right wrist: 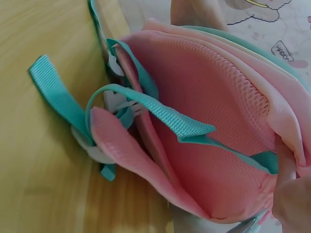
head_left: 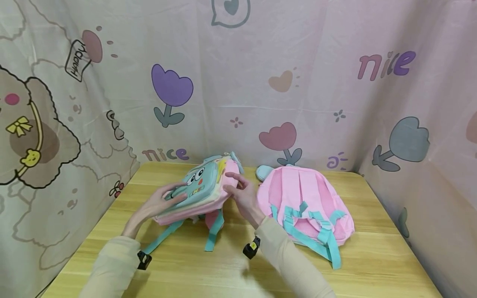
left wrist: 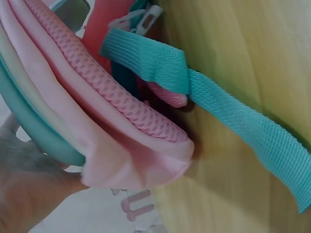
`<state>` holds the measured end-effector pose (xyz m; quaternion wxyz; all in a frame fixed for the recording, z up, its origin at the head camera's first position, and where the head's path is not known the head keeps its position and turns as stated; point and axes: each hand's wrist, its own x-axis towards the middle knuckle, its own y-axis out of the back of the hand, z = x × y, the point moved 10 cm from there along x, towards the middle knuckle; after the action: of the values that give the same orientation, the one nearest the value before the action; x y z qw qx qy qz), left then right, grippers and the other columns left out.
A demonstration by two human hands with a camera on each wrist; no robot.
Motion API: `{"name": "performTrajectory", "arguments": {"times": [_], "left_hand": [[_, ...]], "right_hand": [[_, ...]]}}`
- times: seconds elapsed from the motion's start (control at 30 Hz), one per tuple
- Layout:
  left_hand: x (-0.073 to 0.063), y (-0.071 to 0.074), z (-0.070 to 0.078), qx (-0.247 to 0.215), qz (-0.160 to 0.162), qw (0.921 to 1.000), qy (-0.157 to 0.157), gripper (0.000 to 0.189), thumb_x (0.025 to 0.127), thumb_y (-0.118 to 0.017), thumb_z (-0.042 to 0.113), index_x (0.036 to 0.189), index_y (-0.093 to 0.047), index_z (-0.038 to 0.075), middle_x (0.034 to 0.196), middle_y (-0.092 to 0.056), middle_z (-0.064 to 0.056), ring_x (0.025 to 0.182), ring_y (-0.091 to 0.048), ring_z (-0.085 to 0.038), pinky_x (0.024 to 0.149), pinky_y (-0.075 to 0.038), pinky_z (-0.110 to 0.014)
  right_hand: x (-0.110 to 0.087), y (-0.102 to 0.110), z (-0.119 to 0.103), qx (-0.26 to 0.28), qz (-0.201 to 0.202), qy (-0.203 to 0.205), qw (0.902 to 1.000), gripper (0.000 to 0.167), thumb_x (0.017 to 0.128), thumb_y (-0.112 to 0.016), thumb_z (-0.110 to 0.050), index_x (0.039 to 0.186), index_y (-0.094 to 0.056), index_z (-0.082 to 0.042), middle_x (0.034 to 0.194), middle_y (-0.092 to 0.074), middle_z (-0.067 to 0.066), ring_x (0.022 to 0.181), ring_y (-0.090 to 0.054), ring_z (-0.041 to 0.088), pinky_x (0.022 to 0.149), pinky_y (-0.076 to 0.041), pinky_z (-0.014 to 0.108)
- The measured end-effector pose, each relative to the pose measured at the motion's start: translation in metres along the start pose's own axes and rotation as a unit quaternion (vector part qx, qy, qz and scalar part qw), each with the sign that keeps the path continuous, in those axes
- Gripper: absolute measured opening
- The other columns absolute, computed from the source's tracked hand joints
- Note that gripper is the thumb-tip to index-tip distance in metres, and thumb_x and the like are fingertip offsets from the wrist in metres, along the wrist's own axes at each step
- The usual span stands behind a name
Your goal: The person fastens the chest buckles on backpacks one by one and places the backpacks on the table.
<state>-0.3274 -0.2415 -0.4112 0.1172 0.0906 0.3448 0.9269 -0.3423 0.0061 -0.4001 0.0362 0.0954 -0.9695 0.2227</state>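
Note:
A small backpack (head_left: 203, 182) with a teal face front and pink sides is tilted up off the table, its cartoon face upward. My left hand (head_left: 160, 203) holds its left side, fingers spread over the teal front; the left wrist view shows that hand (left wrist: 29, 184) at the pink side panel. With thumb and fingers, my right hand (head_left: 244, 198) pinches the pink right side near the upper edge. Teal straps (left wrist: 233, 107) hang beneath onto the wood. The right wrist view looks onto the pink mesh back (right wrist: 194, 92) and a padded shoulder strap (right wrist: 131, 150).
A second pink backpack (head_left: 298, 182) lies strap side up to the right, close by my right forearm. Both bags are on a wooden table (head_left: 208, 273). A printed curtain (head_left: 231, 82) rises along the table's back and sides.

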Motion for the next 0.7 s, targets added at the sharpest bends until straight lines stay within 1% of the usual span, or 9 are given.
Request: {"name": "performTrajectory", "arguments": {"times": [0.2,0.27,0.33,0.47,0.53,0.6,0.7], "left_hand": [[0.003,-0.005,0.018,-0.001,-0.003,0.9997,-0.025,0.054,0.101,-0.058,0.037,0.150,-0.048,0.016,0.157,-0.044,-0.019,0.145,-0.034,-0.049,0.109,-0.029,-0.076],[0.004,-0.006,0.024,-0.003,-0.005,0.9994,-0.034,0.055,0.101,-0.057,0.036,0.151,-0.046,0.016,0.157,-0.043,-0.019,0.145,-0.035,-0.049,0.110,-0.028,-0.076],[0.004,-0.008,0.030,-0.005,-0.006,0.9990,-0.043,0.056,0.102,-0.056,0.036,0.153,-0.045,0.016,0.158,-0.042,-0.020,0.145,-0.035,-0.049,0.110,-0.028,-0.077],[0.007,-0.010,0.044,-0.014,-0.007,0.9976,-0.067,0.057,0.101,-0.058,0.032,0.154,-0.042,0.019,0.161,-0.038,-0.017,0.147,-0.032,-0.048,0.110,-0.024,-0.078],[0.009,-0.011,0.050,-0.019,-0.004,0.9966,-0.080,0.059,0.100,-0.060,0.030,0.155,-0.041,0.021,0.162,-0.038,-0.014,0.148,-0.032,-0.046,0.111,-0.023,-0.078],[0.010,-0.011,0.056,-0.026,-0.002,0.9955,-0.091,0.061,0.100,-0.061,0.028,0.156,-0.038,0.022,0.162,-0.038,-0.013,0.148,-0.033,-0.045,0.111,-0.024,-0.078],[0.012,-0.011,0.063,-0.035,0.001,0.9943,-0.100,0.065,0.099,-0.062,0.026,0.158,-0.035,0.022,0.161,-0.039,-0.013,0.145,-0.037,-0.045,0.111,-0.027,-0.076]], "right_hand": [[0.001,-0.003,-0.013,-0.018,-0.004,0.026,0.9995,0.043,0.088,-0.063,0.011,0.131,-0.060,0.006,0.109,-0.062,0.007,0.091,-0.061,0.011,0.073,-0.057,0.020],[0.002,-0.004,-0.018,-0.022,-0.005,0.034,0.9992,0.043,0.089,-0.062,0.011,0.132,-0.059,0.005,0.113,-0.062,0.006,0.092,-0.061,0.011,0.074,-0.057,0.019],[0.003,-0.006,-0.023,-0.020,-0.006,0.045,0.9988,0.042,0.089,-0.061,0.012,0.131,-0.059,0.006,0.115,-0.062,0.006,0.089,-0.060,0.009,0.071,-0.056,0.018],[0.006,-0.009,-0.035,-0.018,-0.010,0.068,0.9975,0.041,0.089,-0.061,0.014,0.130,-0.058,0.008,0.123,-0.061,0.008,0.086,-0.060,0.007,0.069,-0.054,0.017],[0.007,-0.011,-0.040,-0.022,-0.011,0.078,0.9966,0.042,0.089,-0.062,0.014,0.130,-0.058,0.009,0.127,-0.060,0.009,0.088,-0.060,0.007,0.070,-0.053,0.016],[0.007,-0.012,-0.045,-0.026,-0.011,0.089,0.9956,0.042,0.088,-0.062,0.014,0.130,-0.058,0.010,0.127,-0.061,0.009,0.088,-0.060,0.008,0.070,-0.053,0.016],[0.008,-0.015,-0.053,-0.031,-0.015,0.107,0.9936,0.042,0.088,-0.061,0.015,0.130,-0.057,0.012,0.128,-0.062,0.008,0.087,-0.058,0.007,0.068,-0.051,0.015]]}}
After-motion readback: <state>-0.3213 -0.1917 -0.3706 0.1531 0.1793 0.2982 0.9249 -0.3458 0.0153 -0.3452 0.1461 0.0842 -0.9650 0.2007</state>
